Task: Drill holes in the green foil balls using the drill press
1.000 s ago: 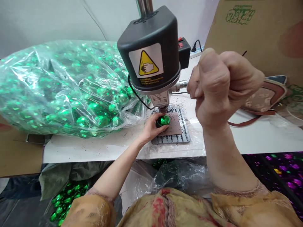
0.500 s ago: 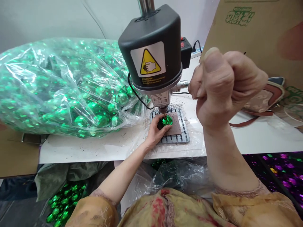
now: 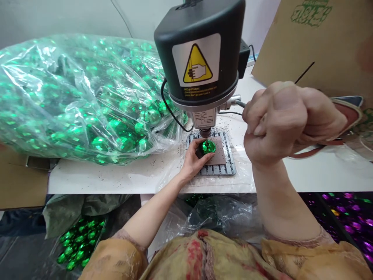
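My left hand (image 3: 194, 161) has its fingers and thumb wrapped around a shiny green faceted ball (image 3: 209, 146). The ball rests on a brown board (image 3: 219, 153), on the slotted metal base (image 3: 231, 168) of a small drill press (image 3: 201, 50). Just above the ball is the press's chuck (image 3: 205, 133); I cannot tell whether the bit touches it. My right hand (image 3: 276, 120) is closed in a fist around the press's feed lever (image 3: 240, 103), to the right of the machine head. Most of the lever's grip is hidden inside the fist.
A big clear bag (image 3: 87, 101) of green faceted balls fills the table's left side. Cardboard (image 3: 279, 46) stands behind on the right, near a strapped bag (image 3: 349, 112). Dark shavings lie around the base. Below the table are green balls (image 3: 80, 241) and purple ones (image 3: 354, 225).
My right fist has come down somewhat with the lever. My left hand still holds the ball on the board. The view has shifted slightly, and the press head looks larger.
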`<state>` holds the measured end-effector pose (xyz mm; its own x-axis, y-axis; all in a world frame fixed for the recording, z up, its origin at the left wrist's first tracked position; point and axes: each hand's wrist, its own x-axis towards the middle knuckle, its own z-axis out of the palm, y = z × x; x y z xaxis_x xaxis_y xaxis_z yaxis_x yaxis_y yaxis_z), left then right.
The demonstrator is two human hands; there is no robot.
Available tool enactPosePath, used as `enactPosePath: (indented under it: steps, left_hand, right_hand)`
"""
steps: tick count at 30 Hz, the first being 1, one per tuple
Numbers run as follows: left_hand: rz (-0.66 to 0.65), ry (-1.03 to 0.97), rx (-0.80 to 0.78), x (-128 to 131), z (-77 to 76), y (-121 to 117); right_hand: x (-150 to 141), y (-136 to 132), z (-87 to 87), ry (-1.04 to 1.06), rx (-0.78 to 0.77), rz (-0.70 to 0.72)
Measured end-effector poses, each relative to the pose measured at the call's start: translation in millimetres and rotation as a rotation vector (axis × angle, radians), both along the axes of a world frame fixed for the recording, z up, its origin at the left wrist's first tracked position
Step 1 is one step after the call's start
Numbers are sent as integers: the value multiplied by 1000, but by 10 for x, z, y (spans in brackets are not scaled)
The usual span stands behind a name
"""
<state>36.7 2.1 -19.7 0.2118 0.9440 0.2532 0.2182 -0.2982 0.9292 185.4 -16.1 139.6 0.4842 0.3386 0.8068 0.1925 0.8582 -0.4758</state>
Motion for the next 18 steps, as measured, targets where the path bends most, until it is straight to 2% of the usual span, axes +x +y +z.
enactPosePath:
  steps: [4,9,13,16,18]
  left_hand:
    - [-7,13,5,-7,-13,-1]
    - [-4,24,16,-6,-21,2]
    - [-7,18,30,-6,-28,4]
    - [-14,13,25,-10,-34,-4]
    - [-16,18,19,-11,-39,-9]
  right_hand:
    - [18,78,-137,36,66,-38]
    - [29,184,-214,-3,322,22]
    - [42,236,-287,-75,354,29]
    - [49,246,-366,-68,418,-18]
    - [49,208,-360,-71,391,-46]
